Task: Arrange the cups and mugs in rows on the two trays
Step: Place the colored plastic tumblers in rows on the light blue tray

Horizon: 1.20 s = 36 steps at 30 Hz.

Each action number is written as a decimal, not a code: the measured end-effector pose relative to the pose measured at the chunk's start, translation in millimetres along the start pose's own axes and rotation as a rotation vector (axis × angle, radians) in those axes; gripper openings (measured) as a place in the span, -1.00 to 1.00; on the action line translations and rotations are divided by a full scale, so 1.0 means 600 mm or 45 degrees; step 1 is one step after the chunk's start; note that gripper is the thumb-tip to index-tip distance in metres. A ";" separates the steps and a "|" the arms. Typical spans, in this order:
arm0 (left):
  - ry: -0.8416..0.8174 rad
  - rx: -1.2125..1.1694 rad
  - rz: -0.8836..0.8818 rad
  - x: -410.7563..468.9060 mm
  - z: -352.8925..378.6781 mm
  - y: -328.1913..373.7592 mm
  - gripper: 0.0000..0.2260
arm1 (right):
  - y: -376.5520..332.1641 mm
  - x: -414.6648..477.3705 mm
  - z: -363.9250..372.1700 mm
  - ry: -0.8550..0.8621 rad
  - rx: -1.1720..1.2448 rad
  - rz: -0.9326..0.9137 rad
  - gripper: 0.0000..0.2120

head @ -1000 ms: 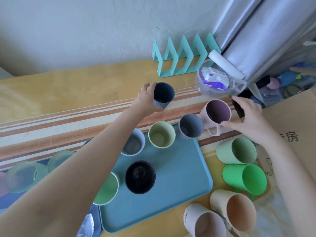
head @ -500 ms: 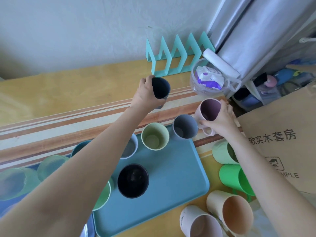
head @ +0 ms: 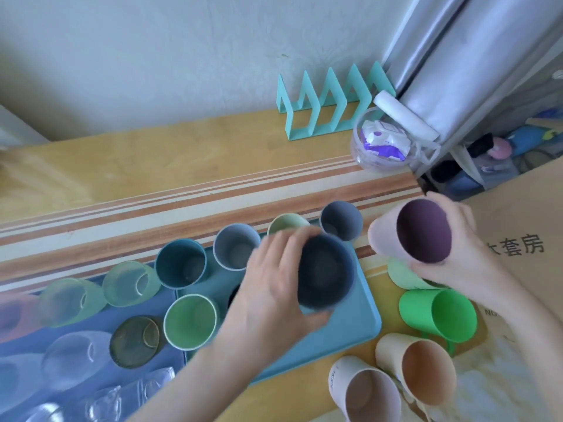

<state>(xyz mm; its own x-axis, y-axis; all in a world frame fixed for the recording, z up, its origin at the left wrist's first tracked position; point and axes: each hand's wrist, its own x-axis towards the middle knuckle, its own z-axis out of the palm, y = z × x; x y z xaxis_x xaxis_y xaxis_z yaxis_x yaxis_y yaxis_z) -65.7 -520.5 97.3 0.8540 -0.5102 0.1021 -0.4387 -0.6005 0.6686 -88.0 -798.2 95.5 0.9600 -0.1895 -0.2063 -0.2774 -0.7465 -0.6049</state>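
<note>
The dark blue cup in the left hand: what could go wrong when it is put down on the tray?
1. The dark blue cup, gripped by the left hand, is close to the grey cup in the back row and might knock it.
2. The pink mug, tilted in the right hand, is near; the two could bump.

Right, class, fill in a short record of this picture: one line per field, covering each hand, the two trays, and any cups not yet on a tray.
Left hand: grips dark blue cup over teal tray
Right hand: holds pink mug, tilted, right of that tray
Teal tray, back row: four cups side by side
Blue tray: glasses
Off trays: green mug and beige cup, on the table right of the teal tray
</note>
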 end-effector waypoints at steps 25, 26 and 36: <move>-0.281 0.592 -0.340 -0.036 0.167 -0.040 -0.20 | 0.075 -0.029 0.182 -0.166 -0.030 -0.042 -0.02; -0.272 0.592 -0.337 -0.035 0.167 -0.041 -0.20 | 0.074 -0.029 0.183 -0.165 -0.043 -0.042 0.00; -0.322 0.570 -0.357 -0.044 0.149 -0.040 0.01 | 0.040 -0.066 0.169 0.124 -0.365 -0.161 0.14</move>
<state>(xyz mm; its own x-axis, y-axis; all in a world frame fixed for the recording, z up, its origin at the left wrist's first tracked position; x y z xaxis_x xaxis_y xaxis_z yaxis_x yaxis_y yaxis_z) -102.9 -547.5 13.1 0.8853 -0.3921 -0.2499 -0.3277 -0.9075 0.2627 -136.5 -743.9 11.0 0.9892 -0.1337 -0.0604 -0.1466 -0.9146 -0.3768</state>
